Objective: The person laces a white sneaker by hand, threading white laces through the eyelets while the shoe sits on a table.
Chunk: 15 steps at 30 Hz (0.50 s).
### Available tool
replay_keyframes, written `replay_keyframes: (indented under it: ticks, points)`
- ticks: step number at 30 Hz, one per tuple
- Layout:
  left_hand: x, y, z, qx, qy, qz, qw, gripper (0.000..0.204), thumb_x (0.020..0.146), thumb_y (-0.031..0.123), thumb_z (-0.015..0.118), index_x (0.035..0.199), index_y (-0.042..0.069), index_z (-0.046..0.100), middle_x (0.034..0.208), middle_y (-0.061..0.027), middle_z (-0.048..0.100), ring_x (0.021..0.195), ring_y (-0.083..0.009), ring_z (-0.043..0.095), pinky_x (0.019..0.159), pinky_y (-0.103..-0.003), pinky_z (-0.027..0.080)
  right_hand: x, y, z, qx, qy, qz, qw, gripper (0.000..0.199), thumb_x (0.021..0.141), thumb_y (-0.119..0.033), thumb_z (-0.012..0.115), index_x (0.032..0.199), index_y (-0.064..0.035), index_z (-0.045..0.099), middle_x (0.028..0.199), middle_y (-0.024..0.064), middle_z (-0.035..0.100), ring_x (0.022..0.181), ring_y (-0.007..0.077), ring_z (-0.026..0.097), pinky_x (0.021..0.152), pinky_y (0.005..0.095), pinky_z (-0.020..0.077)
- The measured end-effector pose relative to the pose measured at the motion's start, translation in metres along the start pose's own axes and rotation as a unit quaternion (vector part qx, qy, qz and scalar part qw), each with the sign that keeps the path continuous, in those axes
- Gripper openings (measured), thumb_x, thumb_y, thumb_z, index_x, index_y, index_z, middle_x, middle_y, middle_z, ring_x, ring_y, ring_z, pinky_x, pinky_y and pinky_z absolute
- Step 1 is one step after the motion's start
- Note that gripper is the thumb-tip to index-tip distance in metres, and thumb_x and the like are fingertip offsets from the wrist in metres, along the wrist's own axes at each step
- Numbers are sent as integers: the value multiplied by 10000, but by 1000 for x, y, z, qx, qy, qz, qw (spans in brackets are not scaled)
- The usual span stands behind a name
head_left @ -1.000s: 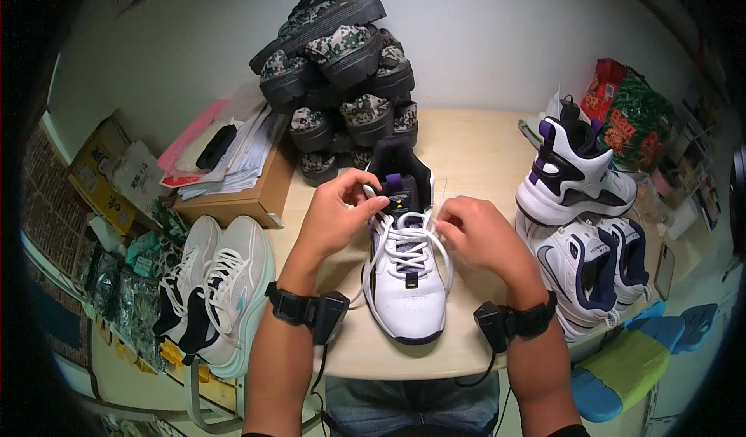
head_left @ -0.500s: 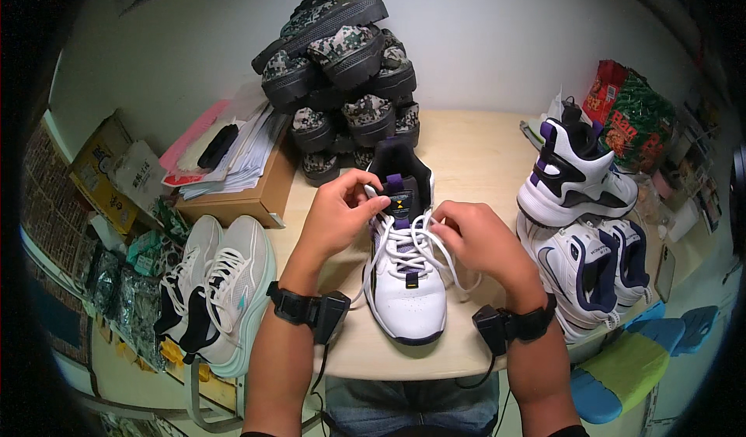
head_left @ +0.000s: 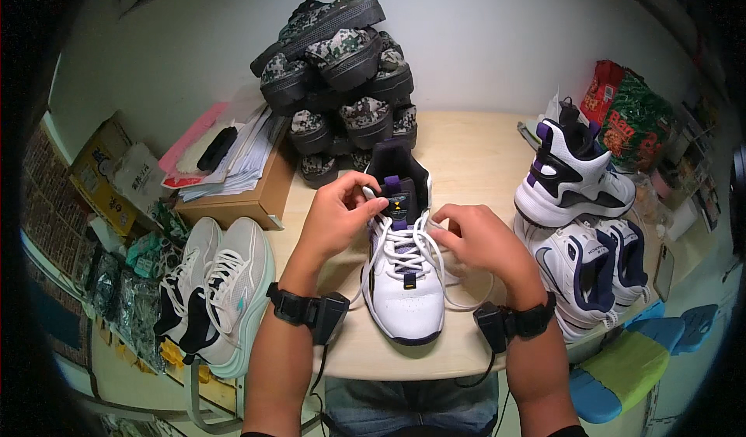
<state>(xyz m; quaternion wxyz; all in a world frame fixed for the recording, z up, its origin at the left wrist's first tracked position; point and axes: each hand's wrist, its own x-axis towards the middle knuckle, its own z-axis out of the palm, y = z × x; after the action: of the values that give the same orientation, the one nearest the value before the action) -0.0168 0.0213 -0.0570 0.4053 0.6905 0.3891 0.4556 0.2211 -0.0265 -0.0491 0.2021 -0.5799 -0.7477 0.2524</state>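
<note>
A white-and-purple sneaker [head_left: 404, 270] sits toe-near at the middle of the pale wooden counter [head_left: 474, 149]. The left hand [head_left: 339, 213] pinches its white lace [head_left: 426, 239] at the dark tongue; the right hand [head_left: 480, 239] pinches the lace beside it. A stack of camouflage shoes [head_left: 342, 72] rises beyond, matching sneakers [head_left: 579, 219] to the right, and a cardboard box [head_left: 249, 196] to the left.

Lace ends [head_left: 435, 231] under right hand [head_left: 486, 243]; forearms cut off below.

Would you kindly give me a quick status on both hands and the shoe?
Left hand pinching lace at the tongue. Right hand gripping lace on the other side. White and purple sneaker upright on table, partly laced. Nothing blocking.
</note>
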Motion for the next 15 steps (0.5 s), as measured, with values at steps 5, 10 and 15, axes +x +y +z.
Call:
replay_keyframes:
  ticks: [5, 10, 15]
  points:
    - [1, -2, 0, 10, 1, 14, 1000, 183, 820, 30, 739, 966, 52, 632, 721, 76, 517, 647, -9, 454, 579, -174, 362, -2, -2, 2, -25, 51, -45, 997, 177, 890, -226, 616, 932, -80, 707, 841, 176, 685, 831, 366, 660, 754, 443, 515]
    - [0, 1, 1, 21, 1, 14, 1000, 185, 820, 28, 738, 969, 51, 632, 725, 73, 518, 656, -10, 457, 584, -173, 362, -2, 15, 5, -109, -19, 16, 994, 183, 880, -211, 623, 915, -53, 709, 812, 179, 682, 788, 353, 655, 716, 416, 508]
    - [0, -2, 0, 16, 2, 4, 1000, 190, 821, 34, 742, 974, 50, 630, 722, 75, 505, 659, -9, 449, 585, -173, 357, -2, -3, -1, -24, 11, -3, 1000, 206, 893, -245, 613, 928, -66, 708, 844, 184, 683, 833, 368, 659, 765, 442, 513]
